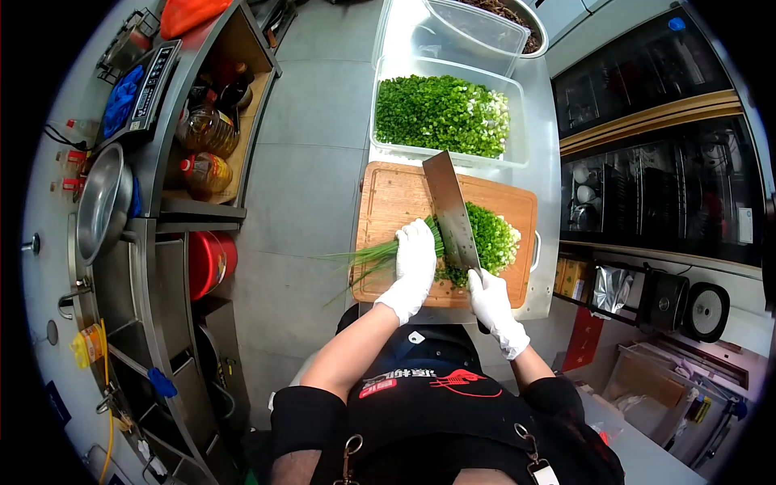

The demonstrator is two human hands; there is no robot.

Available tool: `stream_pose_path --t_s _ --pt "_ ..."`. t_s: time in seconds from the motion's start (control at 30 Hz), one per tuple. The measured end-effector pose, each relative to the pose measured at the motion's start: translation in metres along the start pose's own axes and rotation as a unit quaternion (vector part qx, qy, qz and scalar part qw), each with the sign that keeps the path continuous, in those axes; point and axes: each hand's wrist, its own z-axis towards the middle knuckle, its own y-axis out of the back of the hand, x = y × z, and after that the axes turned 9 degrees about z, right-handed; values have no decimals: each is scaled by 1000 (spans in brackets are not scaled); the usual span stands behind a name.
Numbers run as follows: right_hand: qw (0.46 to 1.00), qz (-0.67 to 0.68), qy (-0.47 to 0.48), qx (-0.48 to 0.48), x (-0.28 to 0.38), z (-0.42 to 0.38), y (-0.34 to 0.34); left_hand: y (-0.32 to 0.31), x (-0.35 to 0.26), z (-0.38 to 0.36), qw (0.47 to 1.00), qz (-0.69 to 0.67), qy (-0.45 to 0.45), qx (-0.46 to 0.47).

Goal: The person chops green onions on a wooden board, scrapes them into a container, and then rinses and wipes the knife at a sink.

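On a wooden cutting board [396, 194] lies a bunch of long green stalks [373, 257]. My left hand [415, 257], in a white glove, is closed over the bunch close to the blade. The white-gloved right hand [493, 305] is wrapped round the handle of a cleaver [449, 206], whose wide blade stands across the cut end of the stalks. Chopped green and white pieces [490, 237] are heaped to the right of the blade. The handle is mostly hidden by my right fingers.
Behind the board, a clear plastic container [520, 133] holds more chopped greens [440, 113]. A metal bowl [540, 39] with dark contents stands farther back. Glass-fronted cabinets [663, 194] are at the right. Across the floor at left are a metal bowl [101, 202] and a red bucket [212, 263].
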Motion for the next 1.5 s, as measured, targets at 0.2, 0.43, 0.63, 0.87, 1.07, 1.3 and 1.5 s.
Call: stream_pose_path --t_s 0.2,0.43,0.63,0.87,1.07,1.3,1.5 --pt "996 -45 70 7 5 -16 -7 -6 13 -6 1000 0 1 -1" --pt "986 -123 108 -5 2 4 -26 -11 7 -3 1000 11 -3 -14" --pt "992 -59 109 -36 1 18 -33 -9 4 -5 1000 -10 5 -12" --pt "999 -3 41 -23 9 -10 -3 -5 1 -2 1000 -17 7 -10" --pt "991 -82 101 -21 3 -16 -6 0 0 0 1000 -18 1 1" --pt "987 -138 79 -16 6 7 -23 -7 -6 1 1000 -14 8 -16" --pt "993 -54 91 -48 -1 17 -21 -8 -3 0 997 -65 24 -20"
